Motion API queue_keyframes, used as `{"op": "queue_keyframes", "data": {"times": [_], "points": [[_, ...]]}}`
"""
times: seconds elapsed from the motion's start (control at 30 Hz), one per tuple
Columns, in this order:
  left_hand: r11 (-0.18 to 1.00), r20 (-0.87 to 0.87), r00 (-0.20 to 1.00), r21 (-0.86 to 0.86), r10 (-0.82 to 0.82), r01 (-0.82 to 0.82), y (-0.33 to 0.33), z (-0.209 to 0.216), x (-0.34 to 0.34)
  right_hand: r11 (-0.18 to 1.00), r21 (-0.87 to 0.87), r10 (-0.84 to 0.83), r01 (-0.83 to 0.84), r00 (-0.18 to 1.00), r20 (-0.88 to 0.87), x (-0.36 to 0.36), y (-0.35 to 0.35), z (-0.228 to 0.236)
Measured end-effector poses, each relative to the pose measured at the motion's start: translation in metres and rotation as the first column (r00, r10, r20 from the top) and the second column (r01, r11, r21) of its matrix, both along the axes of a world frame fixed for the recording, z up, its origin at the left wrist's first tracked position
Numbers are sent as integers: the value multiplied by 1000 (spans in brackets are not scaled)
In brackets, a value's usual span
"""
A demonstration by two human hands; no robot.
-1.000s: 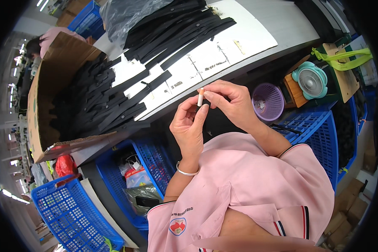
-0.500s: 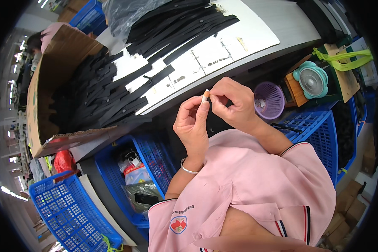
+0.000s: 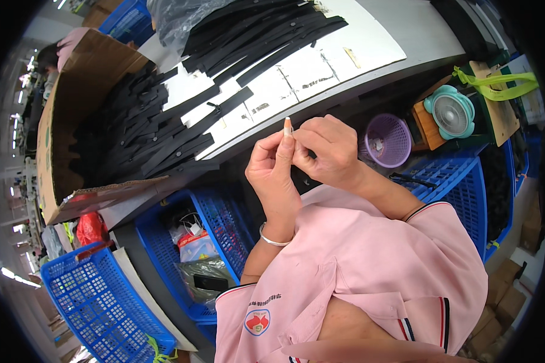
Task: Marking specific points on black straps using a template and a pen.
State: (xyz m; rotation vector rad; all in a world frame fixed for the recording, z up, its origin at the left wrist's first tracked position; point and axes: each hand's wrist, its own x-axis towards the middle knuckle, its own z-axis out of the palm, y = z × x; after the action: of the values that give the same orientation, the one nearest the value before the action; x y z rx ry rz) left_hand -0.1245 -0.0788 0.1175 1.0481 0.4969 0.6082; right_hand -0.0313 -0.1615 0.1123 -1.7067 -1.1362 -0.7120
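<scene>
My left hand [image 3: 274, 166] pinches a short, slim stick [image 3: 287, 126] upright between thumb and fingertips. The stick has a white tip and an orange band, much like a stub of crayon or marking pencil. Close against its right side is my right hand [image 3: 330, 148], its fingers curled into a pinch. Whatever lies between those right fingertips is hidden. Both hands are in front of the table edge. Beyond them, many black fabric strips [image 3: 263, 39] lie across a white board [image 3: 369, 45].
At the left, an open cardboard box [image 3: 57, 130] holds more black strips. Blue plastic baskets [image 3: 106, 302] stand below on both sides. A purple basket [image 3: 389, 140] and a teal fan [image 3: 452, 114] are at the right. Clear plastic [image 3: 184, 24] lies at the back.
The stick has shifted slightly left and up and now stands straighter, with more of its orange band showing. My right hand has moved a little left and down, its fingers more curled.
</scene>
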Motion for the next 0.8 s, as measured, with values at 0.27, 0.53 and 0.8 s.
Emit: {"op": "queue_keyframes", "data": {"times": [0.27,0.53,0.8], "points": [[984,123,992,-173,-21,42,14,13,3,983,127,168,-129,911,-377,-4,-12,8],[979,287,958,-198,10,49,15,47,-11,852,234,405,-468,307,-861,-27,-14,21],[884,711,569,463,-413,64,26,68,-32,844,201,522,-497,848,-95,-14,-42,81]]}}
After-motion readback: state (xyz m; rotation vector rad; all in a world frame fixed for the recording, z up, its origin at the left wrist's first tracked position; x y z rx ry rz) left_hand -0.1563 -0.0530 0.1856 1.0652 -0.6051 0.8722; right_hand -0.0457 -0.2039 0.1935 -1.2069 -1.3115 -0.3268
